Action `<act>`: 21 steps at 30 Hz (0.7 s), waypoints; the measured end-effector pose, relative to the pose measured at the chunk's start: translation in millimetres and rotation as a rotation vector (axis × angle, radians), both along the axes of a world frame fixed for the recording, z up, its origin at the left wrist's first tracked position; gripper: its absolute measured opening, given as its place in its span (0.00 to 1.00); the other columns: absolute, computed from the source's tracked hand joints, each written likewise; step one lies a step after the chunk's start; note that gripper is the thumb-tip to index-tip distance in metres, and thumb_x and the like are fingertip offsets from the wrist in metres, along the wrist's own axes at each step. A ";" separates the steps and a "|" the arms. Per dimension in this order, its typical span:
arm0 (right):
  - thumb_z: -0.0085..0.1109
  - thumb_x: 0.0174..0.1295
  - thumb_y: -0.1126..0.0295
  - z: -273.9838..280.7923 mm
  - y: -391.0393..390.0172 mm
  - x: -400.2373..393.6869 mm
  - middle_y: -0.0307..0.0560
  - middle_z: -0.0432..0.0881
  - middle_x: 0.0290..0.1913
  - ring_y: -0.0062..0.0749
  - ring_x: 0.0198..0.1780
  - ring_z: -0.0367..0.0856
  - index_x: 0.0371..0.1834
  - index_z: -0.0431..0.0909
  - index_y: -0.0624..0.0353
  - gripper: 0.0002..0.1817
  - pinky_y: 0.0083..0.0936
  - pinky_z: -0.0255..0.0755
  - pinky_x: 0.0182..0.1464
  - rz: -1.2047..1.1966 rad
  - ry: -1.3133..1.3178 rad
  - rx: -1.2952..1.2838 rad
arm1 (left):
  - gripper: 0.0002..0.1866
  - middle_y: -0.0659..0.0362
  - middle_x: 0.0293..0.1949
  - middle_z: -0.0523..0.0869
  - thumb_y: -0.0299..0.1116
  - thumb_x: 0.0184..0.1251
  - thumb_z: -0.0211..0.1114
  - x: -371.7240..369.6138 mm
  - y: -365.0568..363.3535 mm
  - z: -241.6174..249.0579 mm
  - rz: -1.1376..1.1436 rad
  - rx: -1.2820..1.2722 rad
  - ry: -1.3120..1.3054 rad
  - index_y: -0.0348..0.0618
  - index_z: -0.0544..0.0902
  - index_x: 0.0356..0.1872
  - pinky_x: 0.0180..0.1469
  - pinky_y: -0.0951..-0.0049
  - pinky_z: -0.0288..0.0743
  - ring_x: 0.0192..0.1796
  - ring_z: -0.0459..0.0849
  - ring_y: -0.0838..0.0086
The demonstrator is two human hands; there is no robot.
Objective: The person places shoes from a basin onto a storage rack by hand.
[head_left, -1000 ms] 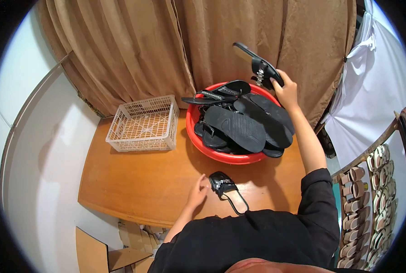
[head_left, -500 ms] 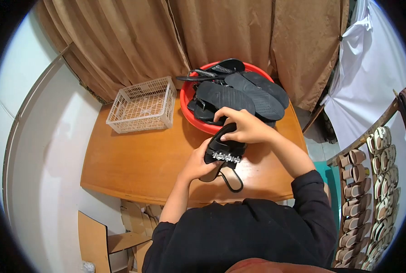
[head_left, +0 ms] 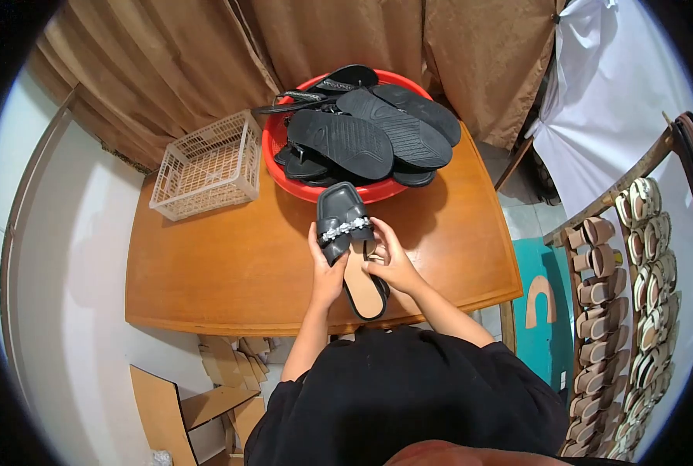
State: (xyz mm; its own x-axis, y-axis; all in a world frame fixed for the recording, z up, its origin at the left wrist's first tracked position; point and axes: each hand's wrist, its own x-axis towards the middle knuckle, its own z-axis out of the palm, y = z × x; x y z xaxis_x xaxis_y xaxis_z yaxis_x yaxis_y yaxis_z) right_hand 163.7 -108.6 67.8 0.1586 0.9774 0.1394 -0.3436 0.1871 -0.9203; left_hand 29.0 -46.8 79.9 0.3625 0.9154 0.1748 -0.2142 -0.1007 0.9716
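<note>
Right now we're over the worktop (head_left: 230, 264), a wooden one pushed against brown curtains (head_left: 206, 54). At its far edge sits the red tub (head_left: 327, 190), piled with black sandals (head_left: 362, 128), most of them sole-up, so it reads as a bulk bin. Just left of the tub is a white basket (head_left: 206, 167), mesh-sided; nothing shows in it. At the right edge of view is a rack (head_left: 626, 311) stacked with tan sandals, well apart from the worktop.

Nearest us, both hands hold a sandal (head_left: 350, 252) above the near edge of the worktop, clear of the tub. It lies toe away from us, tan insole up, black upper with a beaded strap facing the camera, which we judge suits looking over the strap. Our left hand (head_left: 324, 268) grips the left side by the strap, fingers closed on the sandal. Our right hand (head_left: 393, 260) has its fingers closed at the right edge near the strap and heel loop; what exactly they pinch there we can't tell.
</note>
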 end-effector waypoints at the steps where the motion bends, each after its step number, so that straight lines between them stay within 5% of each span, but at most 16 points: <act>1: 0.60 0.49 0.82 -7.9 2.6 -0.3 0.48 0.64 0.59 0.29 0.57 0.68 0.70 0.46 0.53 0.45 0.24 0.67 0.53 -0.068 0.044 -0.015 | 0.40 0.53 0.61 0.65 0.15 0.56 0.52 1.0 0.8 -5.9 -0.024 0.055 0.041 0.46 0.46 0.70 0.61 0.71 0.62 0.60 0.68 0.69; 6: 0.48 0.50 0.86 -15.1 7.1 4.6 0.51 0.69 0.52 0.31 0.53 0.71 0.69 0.47 0.57 0.40 0.24 0.64 0.56 -0.255 -0.080 0.068 | 0.36 0.47 0.63 0.60 0.16 0.55 0.50 10.1 -15.7 -22.1 -0.029 0.188 0.084 0.37 0.52 0.68 0.65 0.68 0.56 0.64 0.63 0.64; 9: 0.36 0.48 0.86 -1.9 -2.0 -1.9 0.55 0.66 0.58 0.36 0.59 0.67 0.68 0.48 0.65 0.37 0.27 0.56 0.63 -0.366 -0.239 0.036 | 0.37 0.40 0.65 0.56 0.15 0.48 0.50 7.6 -21.4 -21.1 0.173 0.485 0.310 0.32 0.55 0.65 0.67 0.61 0.52 0.67 0.57 0.51; 12: 0.38 0.45 0.85 -6.6 -3.6 -9.3 0.61 0.61 0.62 0.40 0.63 0.62 0.70 0.46 0.65 0.41 0.28 0.53 0.65 -0.350 -0.377 0.066 | 0.39 0.37 0.67 0.52 0.16 0.42 0.49 4.6 -22.3 -19.1 0.215 0.685 0.426 0.29 0.55 0.65 0.69 0.55 0.44 0.69 0.50 0.43; 17: 0.51 0.53 0.77 -5.5 -8.5 -19.4 0.62 0.64 0.47 0.57 0.49 0.67 0.71 0.49 0.59 0.39 0.33 0.62 0.55 -0.394 -0.732 -0.122 | 0.33 0.39 0.67 0.52 0.20 0.52 0.50 11.5 -29.8 -29.0 0.079 0.727 0.534 0.28 0.56 0.64 0.69 0.50 0.42 0.70 0.46 0.42; 21: 0.49 0.52 0.79 -1.6 -11.2 -20.4 0.62 0.64 0.48 0.56 0.50 0.67 0.71 0.51 0.54 0.38 0.31 0.62 0.56 -0.360 -0.899 -0.141 | 0.31 0.39 0.68 0.51 0.23 0.58 0.53 3.6 -22.1 -37.6 -0.013 0.686 0.542 0.29 0.56 0.64 0.70 0.52 0.42 0.70 0.45 0.42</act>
State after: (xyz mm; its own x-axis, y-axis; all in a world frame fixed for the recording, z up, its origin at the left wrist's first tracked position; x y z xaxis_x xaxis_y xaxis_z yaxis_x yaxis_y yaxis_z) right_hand 143.3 -119.8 66.2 0.3422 0.9085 0.2400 0.5529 0.0119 -0.8332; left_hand 32.6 -68.9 42.3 0.5649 0.6670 0.4858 0.2549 -0.7010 0.6660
